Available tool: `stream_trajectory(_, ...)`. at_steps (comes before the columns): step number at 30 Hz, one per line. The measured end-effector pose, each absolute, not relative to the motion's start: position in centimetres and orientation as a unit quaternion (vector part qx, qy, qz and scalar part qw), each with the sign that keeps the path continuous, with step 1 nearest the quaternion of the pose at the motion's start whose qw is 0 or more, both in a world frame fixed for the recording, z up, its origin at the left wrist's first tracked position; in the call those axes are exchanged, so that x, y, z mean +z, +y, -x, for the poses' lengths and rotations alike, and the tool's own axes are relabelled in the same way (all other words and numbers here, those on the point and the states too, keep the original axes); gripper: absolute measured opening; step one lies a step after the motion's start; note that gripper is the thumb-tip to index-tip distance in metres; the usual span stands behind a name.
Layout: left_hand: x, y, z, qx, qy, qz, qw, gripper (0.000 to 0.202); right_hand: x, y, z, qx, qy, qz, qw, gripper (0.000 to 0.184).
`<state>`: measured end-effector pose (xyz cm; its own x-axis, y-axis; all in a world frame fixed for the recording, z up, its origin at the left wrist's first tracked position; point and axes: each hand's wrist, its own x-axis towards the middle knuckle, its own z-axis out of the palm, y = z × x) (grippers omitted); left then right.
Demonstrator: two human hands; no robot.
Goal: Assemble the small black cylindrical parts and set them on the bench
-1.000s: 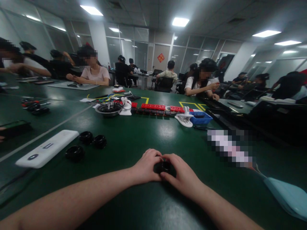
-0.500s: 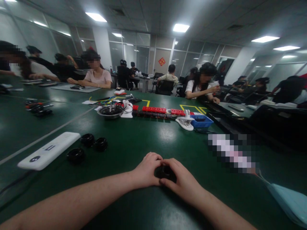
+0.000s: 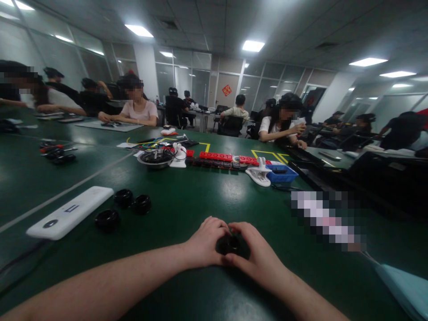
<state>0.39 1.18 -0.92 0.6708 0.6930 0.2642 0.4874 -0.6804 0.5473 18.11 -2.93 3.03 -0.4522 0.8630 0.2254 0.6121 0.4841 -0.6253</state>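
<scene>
My left hand (image 3: 210, 241) and my right hand (image 3: 259, 249) curve around a black ring-shaped piece (image 3: 224, 246) on the green table in front of me. Fingers and thumbs close in on it from both sides, and the hands partly cover its outer edge. A dark hole shows in its middle. The thumbs meet at the near side, while a narrow gap separates the fingers at the far side. Three similar black rings lie to the left: a near ring (image 3: 107, 220), a far ring (image 3: 123, 198) and a right-hand ring (image 3: 141, 204).
A white power bank-like device (image 3: 72, 213) with a cable lies left. Farther back are a metal bowl (image 3: 155, 161), red plastic strips (image 3: 216, 156), a white clamp (image 3: 259, 173) and a blue bin (image 3: 282, 173). A light-blue item (image 3: 406, 290) lies right. Several people sit around.
The view has shifted slightly, so the scene sits a little lower. The fingertips at the ring's far side have parted slightly; both hands remain around it.
</scene>
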Motion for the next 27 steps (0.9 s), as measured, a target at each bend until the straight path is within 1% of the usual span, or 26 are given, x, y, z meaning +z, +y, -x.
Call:
stream_trajectory(2, -0.7, 1.1, -0.4, 0.232, 0.336, -0.884, 0.227, 0.044, 2.8, -2.8, -18.2, 0.237, -0.810, 0.466, 0.264, 0.043)
stream_trajectory(5, -0.5, 1.0, -0.5, 0.229, 0.342, -0.883, 0.225, 0.043, 2.8, -2.9, -18.4, 0.248, -0.816, 0.444, 0.273, 0.041)
stream_trajectory(8, -0.5, 1.1, -0.5, 0.229, 0.342, -0.884, 0.223, 0.042, 3.1, -3.2, -18.4, 0.260, -0.829, 0.411, 0.278, 0.049)
stream_trajectory(11, -0.7, 1.2, -0.5, 0.236, 0.342, -0.882, 0.221, 0.044, 3.2, -3.4, -18.1, 0.263, -0.831, 0.406, 0.276, 0.055)
stream_trajectory(16, -0.9, 1.2, -0.5, 0.229, 0.344, -0.883, 0.224, 0.041, 2.6, -3.2, -17.9, 0.260, -0.807, 0.453, 0.276, 0.049)
stream_trajectory(19, -0.8, 1.1, -0.5, 0.231, 0.342, -0.883, 0.222, 0.042, 2.0, -2.9, -18.1, 0.271, -0.805, 0.450, 0.275, 0.047)
stream_trajectory(24, -0.9, 1.2, -0.4, 0.239, 0.339, -0.882, 0.226, 0.050, 1.6, -3.0, -18.2, 0.279, -0.819, 0.402, 0.300, 0.059)
stream_trajectory(27, -1.3, 1.4, -0.4, 0.245, 0.344, -0.878, 0.224, 0.049, 1.9, -3.3, -17.8, 0.262, -0.821, 0.400, 0.310, 0.057)
